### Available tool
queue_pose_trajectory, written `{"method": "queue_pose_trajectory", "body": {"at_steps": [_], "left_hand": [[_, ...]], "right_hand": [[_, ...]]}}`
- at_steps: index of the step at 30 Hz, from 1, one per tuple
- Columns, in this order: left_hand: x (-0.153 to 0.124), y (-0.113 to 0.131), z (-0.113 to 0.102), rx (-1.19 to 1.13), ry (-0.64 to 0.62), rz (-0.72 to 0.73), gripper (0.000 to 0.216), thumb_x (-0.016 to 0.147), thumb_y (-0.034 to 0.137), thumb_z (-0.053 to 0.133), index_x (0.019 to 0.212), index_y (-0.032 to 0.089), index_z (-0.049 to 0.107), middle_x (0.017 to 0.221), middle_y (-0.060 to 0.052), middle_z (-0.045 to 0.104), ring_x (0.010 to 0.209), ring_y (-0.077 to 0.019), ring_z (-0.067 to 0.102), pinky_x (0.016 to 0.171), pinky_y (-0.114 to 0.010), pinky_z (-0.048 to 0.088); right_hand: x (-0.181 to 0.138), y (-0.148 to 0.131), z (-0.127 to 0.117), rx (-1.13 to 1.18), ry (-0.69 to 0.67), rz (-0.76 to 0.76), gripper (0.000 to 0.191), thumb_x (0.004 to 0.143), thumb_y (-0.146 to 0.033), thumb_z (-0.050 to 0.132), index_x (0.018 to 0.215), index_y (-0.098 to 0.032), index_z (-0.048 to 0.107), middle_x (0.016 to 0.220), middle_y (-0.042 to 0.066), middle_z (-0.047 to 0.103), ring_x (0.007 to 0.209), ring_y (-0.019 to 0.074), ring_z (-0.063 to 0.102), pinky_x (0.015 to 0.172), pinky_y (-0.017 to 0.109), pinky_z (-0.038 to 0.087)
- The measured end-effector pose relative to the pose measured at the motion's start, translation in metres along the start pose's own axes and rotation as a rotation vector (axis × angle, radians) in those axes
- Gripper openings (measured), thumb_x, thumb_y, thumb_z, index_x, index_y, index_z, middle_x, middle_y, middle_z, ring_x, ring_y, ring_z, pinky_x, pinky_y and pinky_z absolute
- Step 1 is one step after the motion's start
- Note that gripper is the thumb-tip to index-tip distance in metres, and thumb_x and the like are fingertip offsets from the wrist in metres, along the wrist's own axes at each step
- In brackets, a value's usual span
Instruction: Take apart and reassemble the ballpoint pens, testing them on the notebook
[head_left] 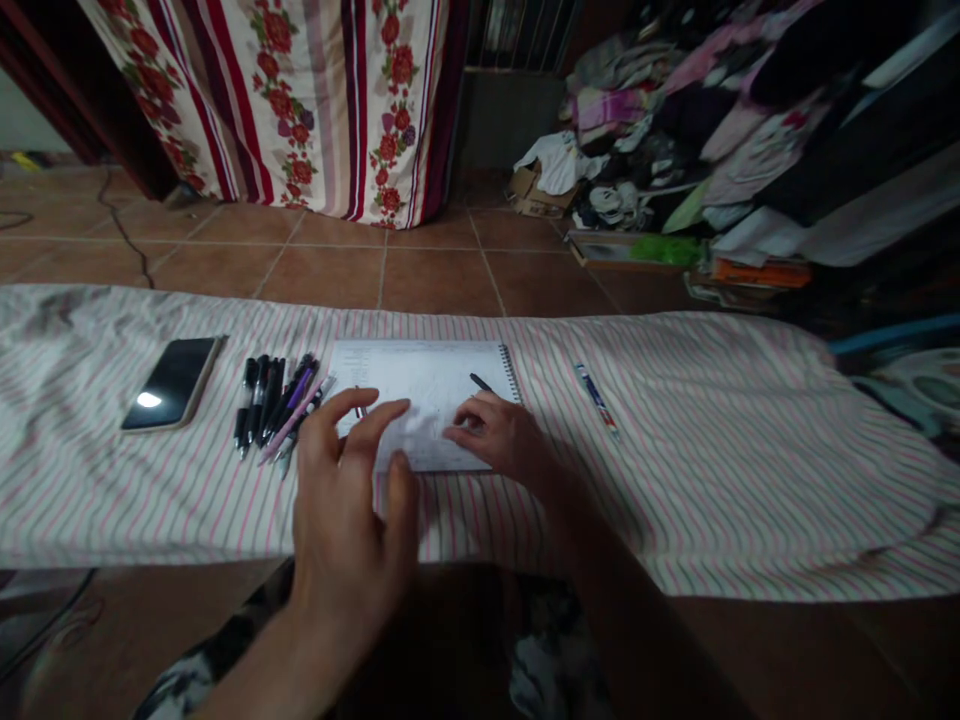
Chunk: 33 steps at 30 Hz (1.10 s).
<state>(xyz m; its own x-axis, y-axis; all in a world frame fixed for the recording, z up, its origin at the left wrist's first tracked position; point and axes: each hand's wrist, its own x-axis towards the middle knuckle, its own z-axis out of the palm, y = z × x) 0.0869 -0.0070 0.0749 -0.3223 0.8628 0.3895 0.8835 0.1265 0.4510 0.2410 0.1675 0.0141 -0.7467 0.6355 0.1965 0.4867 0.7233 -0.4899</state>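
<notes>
My left hand is raised in front of the notebook, fingers bent and apart, with nothing seen between them. Under it lies an open spiral notebook with a white page and its coil along the right side. My right hand is over the right part of the page, its fingers curled together. From behind its knuckles sticks the dark end of a black pen; the rest is hidden by the hand. Part of a thin dark-and-reddish item shows behind the left fingers.
Left of the notebook lies a bunch of pens, then a smartphone. A blue-and-white pen-like stick rests at the right. Everything sits on a striped cloth. Beyond are a flowered curtain and piled clothes.
</notes>
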Motion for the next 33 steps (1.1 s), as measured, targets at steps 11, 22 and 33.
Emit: {"method": "queue_pose_trajectory", "body": {"at_steps": [11,22,33], "left_hand": [[0.028,-0.067,0.026,0.285,-0.229,0.072,0.036,0.082,0.008,0.041,0.104,0.021,0.067,0.099,-0.009,0.057,0.084,-0.0203,0.06,0.074,-0.033,0.051],[0.026,-0.067,0.044,0.396,-0.331,0.086,0.026,0.086,0.015,0.046,0.105,0.02,0.064,0.106,-0.013,0.051,0.086,-0.0227,0.056,0.066,-0.032,0.05],[0.031,-0.059,0.044,0.394,-0.127,0.249,0.019,0.089,0.017,0.041,0.092,0.014,0.06,0.094,-0.012,0.061,0.087,-0.0254,0.054,0.077,-0.039,0.046]], "right_hand": [[-0.01,0.001,-0.003,-0.018,-0.125,-0.077,0.011,0.077,-0.028,0.066,0.081,-0.019,0.062,0.083,0.002,0.061,0.074,0.0145,0.059,0.069,0.027,0.042],[-0.008,-0.005,-0.002,-0.026,-0.091,-0.095,0.006,0.079,-0.017,0.06,0.074,-0.017,0.061,0.076,0.002,0.061,0.071,0.0126,0.056,0.068,0.025,0.04],[0.001,-0.009,-0.004,0.238,-0.014,0.13,0.007,0.076,-0.022,0.061,0.071,-0.018,0.062,0.061,-0.002,0.058,0.057,0.0098,0.051,0.058,0.023,0.035]]}}
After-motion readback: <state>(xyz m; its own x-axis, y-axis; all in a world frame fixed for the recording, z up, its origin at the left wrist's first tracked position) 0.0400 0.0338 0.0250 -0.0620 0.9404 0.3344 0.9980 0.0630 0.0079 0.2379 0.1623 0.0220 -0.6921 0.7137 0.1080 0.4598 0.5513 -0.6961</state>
